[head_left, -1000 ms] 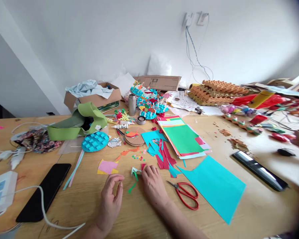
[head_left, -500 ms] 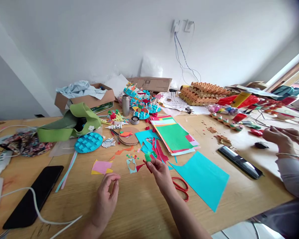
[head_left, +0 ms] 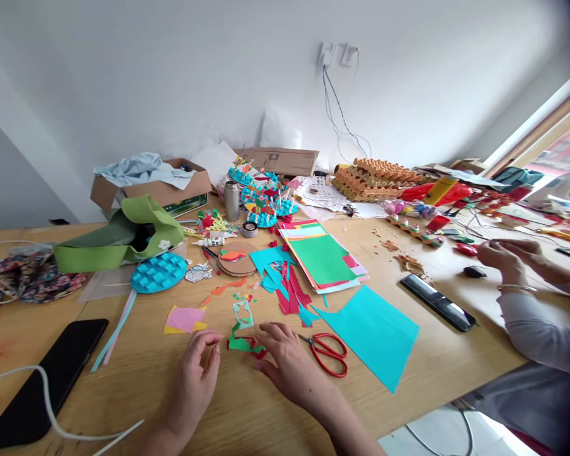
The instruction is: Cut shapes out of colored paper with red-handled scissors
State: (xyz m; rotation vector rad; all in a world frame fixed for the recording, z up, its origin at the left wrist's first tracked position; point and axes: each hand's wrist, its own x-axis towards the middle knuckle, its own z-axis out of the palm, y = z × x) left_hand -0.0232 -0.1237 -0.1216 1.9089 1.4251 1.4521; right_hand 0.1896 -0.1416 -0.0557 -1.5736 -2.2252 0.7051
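My right hand (head_left: 289, 361) is spread flat, palm down, just right of green and red paper scraps (head_left: 240, 343). Its fingertips are by the red pieces, and I cannot tell whether they touch. On the other side, my left hand (head_left: 197, 373) hovers with loosely curled fingers and a small gap to the thumb; nothing shows in it. Behind the scraps lies a pale blue paper piece (head_left: 243, 314) with a cut-out hole. Red-handled scissors (head_left: 331, 354) rest right of my right hand, their blades partly hidden. A pink paper piece (head_left: 186, 318) on yellow paper lies beyond my left hand.
A large blue sheet (head_left: 375, 335) and stacked coloured paper (head_left: 330, 259) lie to the right. Nearby are a cardboard disc (head_left: 237, 266), a blue woven oval (head_left: 159, 273) and a black phone (head_left: 52, 380). Another person's hands (head_left: 508, 256) are at the far right.
My right hand has lowered and opened, letting go of the green and red paper pieces, which now lie on the table. The view has shifted slightly rightward.
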